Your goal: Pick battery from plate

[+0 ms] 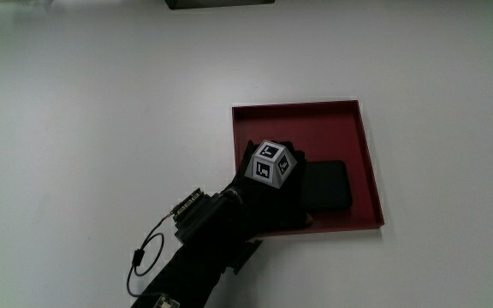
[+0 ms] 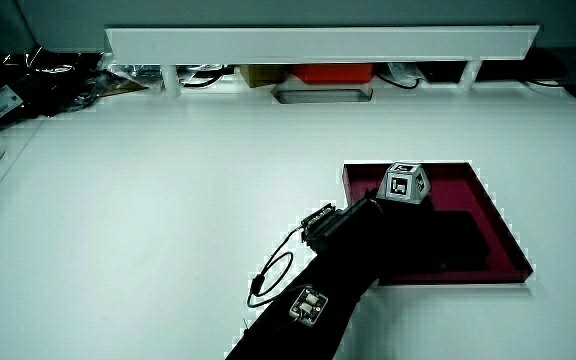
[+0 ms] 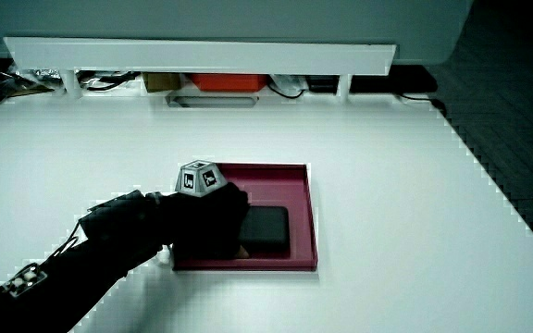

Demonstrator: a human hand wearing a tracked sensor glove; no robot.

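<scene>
Your hand [image 1: 276, 184] sits in the red plate [image 1: 349, 120], the battery [image 1: 326, 186] at its three o'clock unlifted; finger state unclear.

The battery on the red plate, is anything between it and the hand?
Nothing visible is. The hand is over the red plate, right beside the flat black battery, with no other thing on the plate.

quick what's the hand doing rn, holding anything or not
Hand: over the red plate, beside the black battery; whether it holds anything cannot be told.
</scene>
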